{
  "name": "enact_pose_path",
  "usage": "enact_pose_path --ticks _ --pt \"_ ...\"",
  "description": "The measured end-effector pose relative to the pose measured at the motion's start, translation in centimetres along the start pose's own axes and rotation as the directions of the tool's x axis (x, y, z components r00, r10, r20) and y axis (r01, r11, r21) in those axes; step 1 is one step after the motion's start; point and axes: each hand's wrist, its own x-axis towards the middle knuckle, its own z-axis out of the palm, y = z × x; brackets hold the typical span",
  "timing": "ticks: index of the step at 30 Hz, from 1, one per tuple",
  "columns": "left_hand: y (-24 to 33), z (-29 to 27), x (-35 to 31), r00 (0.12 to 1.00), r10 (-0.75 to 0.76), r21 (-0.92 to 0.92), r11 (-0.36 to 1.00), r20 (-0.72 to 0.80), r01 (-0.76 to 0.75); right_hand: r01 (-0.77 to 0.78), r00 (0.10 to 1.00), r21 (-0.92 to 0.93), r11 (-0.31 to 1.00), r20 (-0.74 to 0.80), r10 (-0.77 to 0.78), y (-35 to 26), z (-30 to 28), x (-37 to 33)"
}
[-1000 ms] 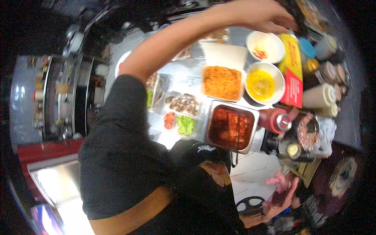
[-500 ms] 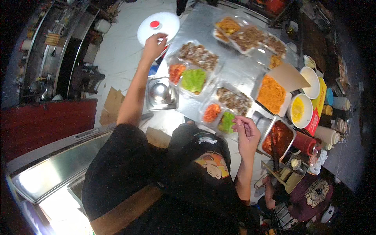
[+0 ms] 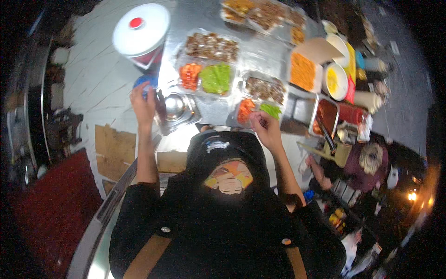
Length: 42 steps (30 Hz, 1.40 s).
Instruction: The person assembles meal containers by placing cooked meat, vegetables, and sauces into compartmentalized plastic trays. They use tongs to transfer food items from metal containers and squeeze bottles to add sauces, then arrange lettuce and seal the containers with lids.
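My left hand (image 3: 143, 102) reaches to a blue object (image 3: 145, 84) beside the metal pan (image 3: 175, 108); its fingers overlap the blue, and blur hides whether they grip it. My right hand (image 3: 266, 128) hovers over the near corner of a smaller clear tray with its fingers curled together; anything in them is too small to make out. That tray holds browned meat (image 3: 265, 89), red kimchi-like pieces (image 3: 245, 110) and green lettuce (image 3: 270, 109). A larger clear tray further left holds meat (image 3: 212, 46), red pieces (image 3: 190, 76) and lettuce (image 3: 215, 78).
A white-lidded bucket (image 3: 141, 32) with a red knob stands far left. More filled trays (image 3: 265, 16) sit at the back. To the right are an orange-filled box (image 3: 302, 71), white bowls (image 3: 336, 81), a red sauce pan (image 3: 324, 116) and squeeze bottles (image 3: 369, 100). Another person (image 3: 364, 165) is at lower right.
My left hand has come away from the bucket's lid to the blue object near the pan. My right hand stays by the smaller tray, its fingers more curled. The whole view has shifted.
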Motion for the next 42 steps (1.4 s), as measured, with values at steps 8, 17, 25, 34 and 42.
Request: enact_pose_path --ticks 8,17,25,34,42 --pt "10.3 1.0 5.3 0.994 0.099 -0.149 0.985 0.05 -0.091 -0.147 0.95 -0.034 0.989 -0.284 0.132 4.4 -1.6 -4.5" --pt "25.9 15.0 3.0 0.571 0.646 -0.124 0.71 0.507 -0.693 0.085 0.771 -0.917 0.39 -0.187 -0.609 0.2 -7.9 11.1" --pt "26.7 14.3 4.3 0.569 0.635 -0.104 0.71 0.523 -0.697 0.174 0.819 -0.921 0.348 -0.061 -0.571 -1.2 -10.4 10.8" --pt "32.5 5.5 5.2 0.724 0.495 -0.745 0.666 0.48 0.037 0.483 0.785 -0.237 0.843 -0.31 -0.537 -12.8 -18.5 5.1" --pt "27.7 13.2 2.5 0.82 0.345 -0.375 0.911 0.456 -0.175 0.157 0.893 -0.069 0.985 -0.417 -0.171 1.3 -12.8 10.7"
